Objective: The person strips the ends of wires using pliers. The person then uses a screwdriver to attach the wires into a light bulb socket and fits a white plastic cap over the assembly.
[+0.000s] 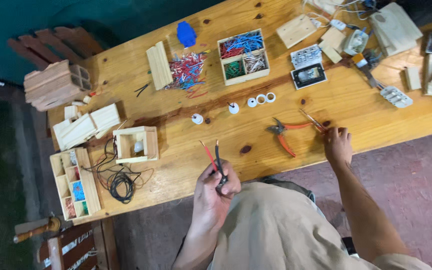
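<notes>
My left hand [217,186] is closed around a red wire and a black wire [215,157], whose stripped ends point up and away over the wooden table [356,107]. My right hand [338,144] rests at the table's near edge. Its fingertips touch the handle ends of the red-handled pliers [287,133], which lie spread flat on the wood. A thin stick-like tool [312,120] lies just beyond the fingers. Neither is lifted.
Small white rings [261,99] lie mid-table. Behind them stand a divided wooden box of coloured wire pieces [243,57] and a loose wire pile [188,71]. A small wooden box with a bulb [136,144] and coiled black cable [120,181] sit left. Switch plates and wood blocks [308,66] lie right.
</notes>
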